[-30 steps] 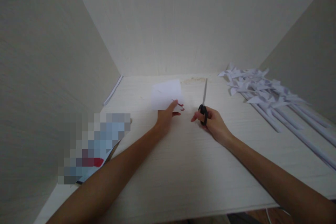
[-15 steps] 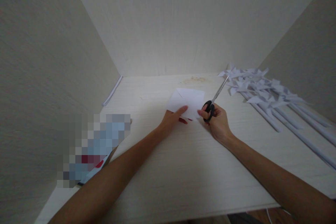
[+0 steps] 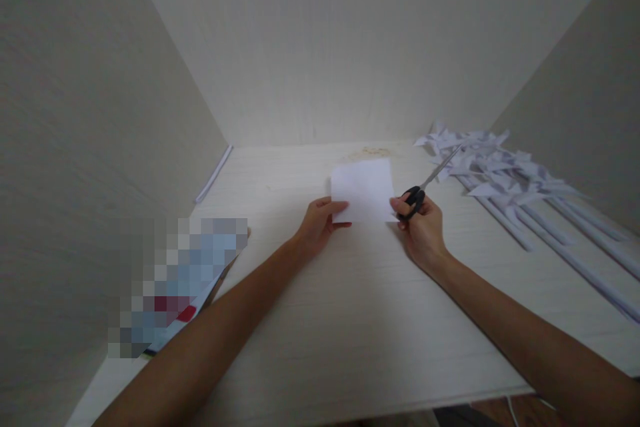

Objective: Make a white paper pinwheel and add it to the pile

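Note:
Just above the table, a white square of paper (image 3: 362, 188) is stretched between both hands. My left hand (image 3: 320, 221) pinches its lower left side, thumb on top and fingers underneath. At its lower right corner, my right hand (image 3: 423, 227) grips the edge between thumb and fingertips. That same hand also keeps hold of a pair of scissors (image 3: 414, 201) by the black handles. The scissors' blades look closed and point up and to the right, away from the paper.
Several white paper pinwheels (image 3: 500, 170) on rolled-paper sticks lie along the right of the white table (image 3: 360, 320). A thin white paper roll (image 3: 214, 175) rests by the left wall. Nearer on the left is a blurred-out bluish package (image 3: 200, 287) with a red patch.
The paper has turned so its sides sit straighter, and a folded flap seen on it before no longer shows. My right hand and the scissors have moved slightly right.

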`<action>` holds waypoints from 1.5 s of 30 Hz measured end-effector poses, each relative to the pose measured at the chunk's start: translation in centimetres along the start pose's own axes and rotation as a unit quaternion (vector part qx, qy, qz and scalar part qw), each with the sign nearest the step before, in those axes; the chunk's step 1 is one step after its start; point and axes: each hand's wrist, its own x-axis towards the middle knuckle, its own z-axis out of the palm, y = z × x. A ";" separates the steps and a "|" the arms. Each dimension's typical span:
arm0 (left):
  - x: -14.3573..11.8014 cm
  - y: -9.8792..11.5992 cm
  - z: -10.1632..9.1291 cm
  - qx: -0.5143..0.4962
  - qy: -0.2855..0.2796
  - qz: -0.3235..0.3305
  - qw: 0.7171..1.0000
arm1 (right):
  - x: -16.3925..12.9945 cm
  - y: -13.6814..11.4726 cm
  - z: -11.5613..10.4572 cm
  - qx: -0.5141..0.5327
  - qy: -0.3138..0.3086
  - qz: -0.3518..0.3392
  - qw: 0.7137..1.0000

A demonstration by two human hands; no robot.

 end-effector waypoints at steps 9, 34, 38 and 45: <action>-0.5 -0.4 0.1 0.068 -0.070 -0.013 0.995 | 0.1 -0.4 0.0 0.049 -0.008 0.032 0.998; -0.6 -0.4 1.0 0.192 0.094 0.150 0.965 | -1.6 0.7 0.7 -0.095 -0.166 0.032 0.981; -1.1 -0.4 1.5 0.235 0.071 0.144 0.959 | -1.8 0.6 0.8 -0.104 -0.169 0.028 0.980; -1.5 -0.6 1.4 0.223 0.029 0.131 0.966 | -1.9 0.1 0.8 -0.088 -0.194 0.049 0.976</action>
